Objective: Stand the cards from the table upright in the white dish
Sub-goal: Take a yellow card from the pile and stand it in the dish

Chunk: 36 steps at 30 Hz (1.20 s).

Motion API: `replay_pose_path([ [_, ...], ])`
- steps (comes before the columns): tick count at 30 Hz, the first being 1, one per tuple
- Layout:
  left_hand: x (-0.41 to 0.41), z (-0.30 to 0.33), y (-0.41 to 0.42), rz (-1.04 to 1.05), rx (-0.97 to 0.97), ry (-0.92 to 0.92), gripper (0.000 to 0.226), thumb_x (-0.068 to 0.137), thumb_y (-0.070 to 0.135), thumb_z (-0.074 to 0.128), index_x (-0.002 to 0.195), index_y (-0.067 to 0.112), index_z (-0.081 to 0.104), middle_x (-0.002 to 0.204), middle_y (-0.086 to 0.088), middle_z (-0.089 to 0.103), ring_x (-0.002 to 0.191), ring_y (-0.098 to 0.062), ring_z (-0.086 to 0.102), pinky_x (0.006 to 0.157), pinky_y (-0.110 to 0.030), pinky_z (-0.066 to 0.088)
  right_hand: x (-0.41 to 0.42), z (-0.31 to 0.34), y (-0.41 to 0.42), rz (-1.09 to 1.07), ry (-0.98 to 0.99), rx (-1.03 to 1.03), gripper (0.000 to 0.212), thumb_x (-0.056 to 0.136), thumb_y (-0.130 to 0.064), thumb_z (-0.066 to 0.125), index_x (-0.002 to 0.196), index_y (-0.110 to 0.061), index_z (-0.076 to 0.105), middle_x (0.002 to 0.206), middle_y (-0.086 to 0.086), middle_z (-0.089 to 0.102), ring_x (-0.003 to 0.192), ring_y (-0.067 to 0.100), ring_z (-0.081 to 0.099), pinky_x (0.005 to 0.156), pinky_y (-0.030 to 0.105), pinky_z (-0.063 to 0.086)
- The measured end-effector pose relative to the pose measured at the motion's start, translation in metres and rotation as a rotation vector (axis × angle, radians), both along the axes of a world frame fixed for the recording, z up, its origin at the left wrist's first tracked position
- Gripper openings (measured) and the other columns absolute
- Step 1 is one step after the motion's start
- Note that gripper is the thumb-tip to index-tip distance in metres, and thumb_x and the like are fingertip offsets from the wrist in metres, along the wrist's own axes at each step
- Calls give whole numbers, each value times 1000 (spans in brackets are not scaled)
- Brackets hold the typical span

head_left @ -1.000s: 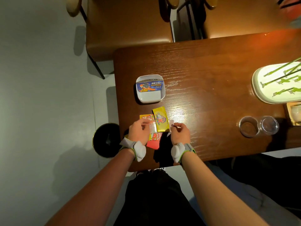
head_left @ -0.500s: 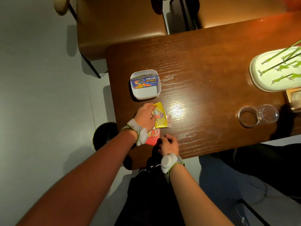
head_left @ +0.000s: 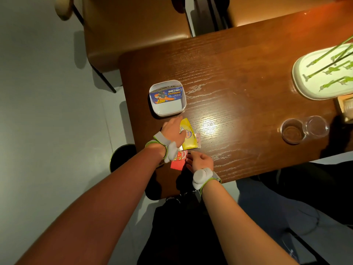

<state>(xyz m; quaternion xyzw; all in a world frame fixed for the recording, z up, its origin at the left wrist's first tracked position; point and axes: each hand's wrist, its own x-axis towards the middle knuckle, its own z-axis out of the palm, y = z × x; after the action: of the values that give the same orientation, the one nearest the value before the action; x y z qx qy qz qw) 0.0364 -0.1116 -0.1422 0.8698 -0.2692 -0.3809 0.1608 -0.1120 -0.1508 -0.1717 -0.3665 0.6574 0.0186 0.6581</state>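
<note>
The white dish (head_left: 183, 105) stands near the table's left edge with a blue card (head_left: 165, 95) upright against its far wall. Just in front of it, my left hand (head_left: 172, 131) grips a yellow cartoon card (head_left: 189, 138), thumb on its face, and the card's near edge is raised off the wood. A small pale card (head_left: 198, 138) peeks out beside the yellow one. A red card (head_left: 176, 162) lies flat behind my left wrist. My right hand (head_left: 200, 161) rests by the red card's right edge with loosely curled fingers, holding nothing that I can see.
Two clear glasses (head_left: 303, 130) stand at the right. A white oval tray (head_left: 305, 73) holds green stems at the far right, with a wooden box (head_left: 345, 106) beside it. A brown chair (head_left: 133, 25) stands beyond the table and a black bin (head_left: 122, 155) on the floor to the left.
My left hand took the yellow card and moved it up toward the dish. My right hand let go and drew back to the red card near the table's front edge.
</note>
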Motion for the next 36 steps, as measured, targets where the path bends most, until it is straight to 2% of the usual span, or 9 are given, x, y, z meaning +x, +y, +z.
replay_pose_path([
  [5,-6,-5,6,102,14,-3,65,94,33,48,152,10,30,150,-16,43,136,-38,40,110,-36,29,2,-1,-7,234,39,-148,17,88,-32,67,74,-23,73,65,-5,74,76,23,75,78,48,62],
  [12,-10,-4,18,250,-145,-123,44,97,21,54,140,9,50,133,-12,58,122,-29,55,102,-38,44,-4,2,-15,288,40,-246,12,82,-36,72,74,-26,69,80,6,74,82,29,73,78,54,60],
  [16,-4,3,27,324,-207,-164,30,95,19,57,124,12,61,103,-3,69,101,-23,64,86,-39,54,-5,7,-22,250,28,-285,14,79,-32,77,83,-21,71,77,6,73,77,25,71,76,42,60],
  [19,4,8,35,358,-203,-131,35,93,21,64,128,18,60,77,9,66,90,-16,63,80,-31,50,-1,11,-31,215,-19,-300,12,82,-19,80,86,-15,70,74,7,67,70,20,63,65,27,53],
  [21,9,11,40,401,-203,-124,34,90,22,68,124,20,63,70,12,65,89,-14,65,77,-25,45,3,14,-37,179,-71,-278,11,82,-13,80,85,-13,70,75,9,67,70,20,61,67,28,53],
  [26,11,14,44,459,-189,-107,16,88,26,70,103,21,72,60,13,59,76,-15,66,70,-24,47,20,22,-52,187,-96,-250,18,83,-6,78,99,-3,72,72,1,68,55,8,62,54,19,51],
  [29,14,12,47,544,-207,-71,8,85,29,74,89,27,67,63,9,66,68,-13,67,71,-30,55,34,29,-60,222,-128,-293,19,82,0,76,99,-3,70,70,0,67,61,14,65,56,21,56],
  [32,21,16,48,590,-244,-74,10,84,29,75,85,28,65,75,6,71,71,-14,71,72,-37,60,49,35,-70,370,-169,-449,23,82,-4,73,100,-16,68,72,-2,64,59,17,63,54,24,54],
  [36,34,19,47,700,-295,-90,10,83,31,74,79,30,65,75,5,73,70,-17,72,71,-44,61,70,40,-84,513,-219,-587,12,86,-20,71,91,-31,72,84,2,72,67,19,72,68,39,62],
])
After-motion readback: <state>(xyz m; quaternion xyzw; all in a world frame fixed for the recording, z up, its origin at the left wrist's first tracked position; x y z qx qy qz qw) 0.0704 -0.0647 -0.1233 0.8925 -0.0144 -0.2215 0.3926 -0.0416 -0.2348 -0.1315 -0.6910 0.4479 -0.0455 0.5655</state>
